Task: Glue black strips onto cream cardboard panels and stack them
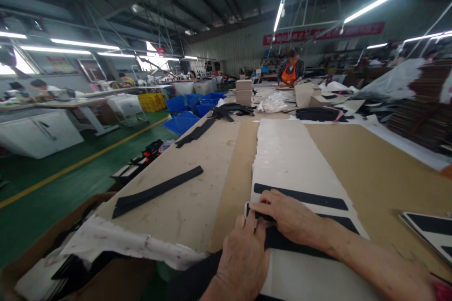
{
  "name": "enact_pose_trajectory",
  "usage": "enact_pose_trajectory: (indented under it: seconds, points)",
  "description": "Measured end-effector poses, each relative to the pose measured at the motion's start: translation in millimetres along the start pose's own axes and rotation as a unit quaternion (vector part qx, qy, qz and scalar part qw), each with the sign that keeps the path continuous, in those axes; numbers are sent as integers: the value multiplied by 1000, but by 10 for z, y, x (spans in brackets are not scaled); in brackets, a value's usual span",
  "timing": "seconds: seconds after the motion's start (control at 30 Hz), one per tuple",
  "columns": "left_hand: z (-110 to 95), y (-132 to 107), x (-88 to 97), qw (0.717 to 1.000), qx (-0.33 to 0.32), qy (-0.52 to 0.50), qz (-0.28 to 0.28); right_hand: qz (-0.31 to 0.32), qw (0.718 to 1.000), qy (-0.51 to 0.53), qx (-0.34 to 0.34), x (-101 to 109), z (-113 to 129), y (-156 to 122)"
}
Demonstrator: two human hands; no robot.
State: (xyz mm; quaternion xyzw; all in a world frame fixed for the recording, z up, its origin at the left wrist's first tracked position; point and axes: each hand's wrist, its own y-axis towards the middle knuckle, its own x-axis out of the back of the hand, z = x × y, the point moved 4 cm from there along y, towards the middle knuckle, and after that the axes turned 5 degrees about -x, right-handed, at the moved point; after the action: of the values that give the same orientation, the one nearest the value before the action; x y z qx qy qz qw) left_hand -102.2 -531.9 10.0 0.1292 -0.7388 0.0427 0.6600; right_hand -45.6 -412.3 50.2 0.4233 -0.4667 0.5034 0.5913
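Observation:
A long row of overlapping white cards (289,160) runs down the brown table (381,169). On the nearest cards lie two black strips: one (300,196) just beyond my hands and one (341,222) under them. My left hand (243,256) rests with its fingers stretched forward onto the left end of the nearer strip. My right hand (291,216) lies flat across the same strip, its fingers pointing left and meeting the left hand's fingertips. Neither hand lifts anything.
A loose black strip (157,191) lies to the left. Crumpled white sheet (123,242) hangs over a cardboard box (31,254). Striped cards (431,230) sit at right. Far off are box stacks (243,91), blue crates (183,120) and a person in an orange apron (290,73).

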Motion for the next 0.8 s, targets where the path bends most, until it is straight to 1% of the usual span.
enact_pose_trajectory:
  seconds: [0.17, 0.3, 0.4, 0.5, 0.57, 0.63, 0.7, 0.77, 0.8]
  points:
    - [8, 18, -6, 1000, 1, -30, 5, 26, 997, -53, 53, 3, 17, 156]
    - [23, 21, -28, 999, 6, -33, 8, 27, 996, -69, 55, -47, 5, 216]
    - [20, 23, -23, 1000, 4, -23, 11, 9, 994, -99, 52, -124, 12, 265]
    - [22, 14, -1, 1000, 3, -4, 4, -11, 991, -130, 21, -117, -15, 318]
    - [29, 7, 14, 1000, 3, 10, -2, -42, 992, -110, -34, 10, -122, 276]
    - [36, 5, 28, 1000, 4, 22, -7, -96, 988, -47, -111, 202, -315, 74]
    - [36, 8, 39, 999, 6, 29, -12, -159, 967, 24, -196, 346, -547, -323]
    - [32, 14, 45, 999, 8, 37, -17, -207, 937, 65, -274, 351, -745, -856]
    - [29, 17, 43, 999, 6, 41, -17, -216, 926, 71, -302, 291, -807, -1134]
